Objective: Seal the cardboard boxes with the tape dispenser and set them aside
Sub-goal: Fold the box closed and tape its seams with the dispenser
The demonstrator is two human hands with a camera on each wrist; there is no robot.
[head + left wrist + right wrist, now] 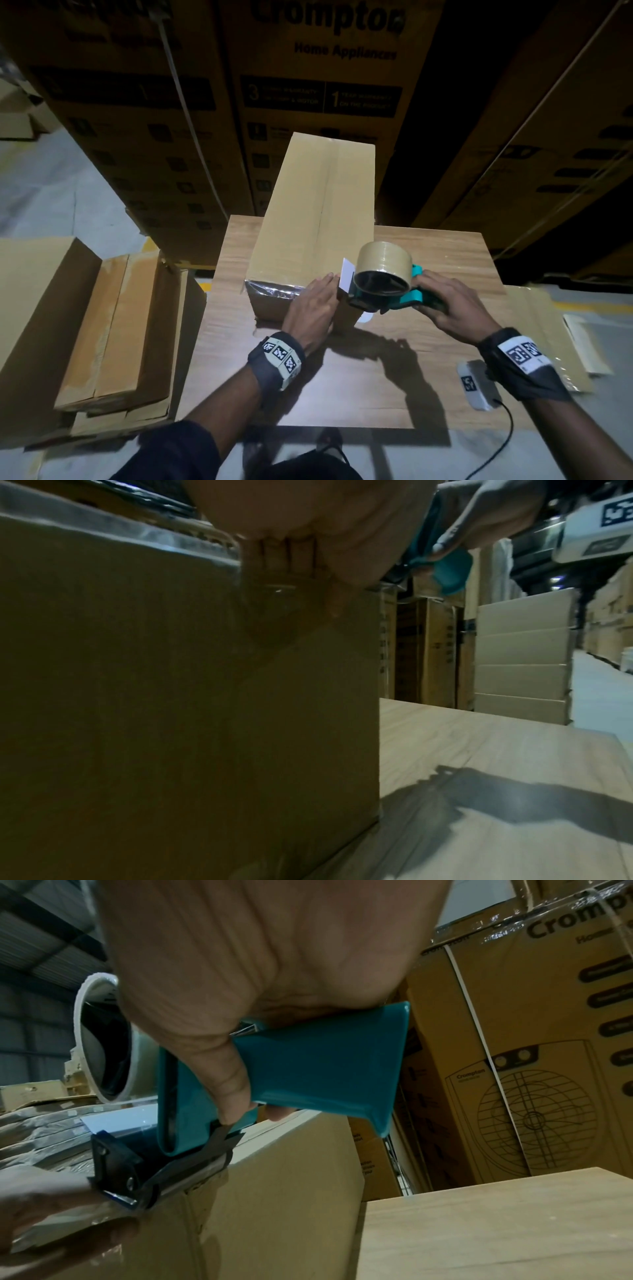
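1. Head view: right hand (448, 305) wraps the tape dispenser (387, 277) handle; left hand (313, 310), fingers flat, presses the box's near end.
2. The cardboard box (318, 205) on the table (428, 246) seems mid-sealing; its top seam looks untaped.
3. Other boxes (116, 329) lie left.

At frame centre the cardboard box (318, 212) is plain tan, and the tape dispenser (394, 291) at its lower right is teal with black metal parts and a translucent beige tape roll (383, 263). The tabletop (445, 253) shows pale wood grain. Across the top, brown cartons (325, 68) carry black print, and both wristbands (281, 356) are black with black-and-white square codes.
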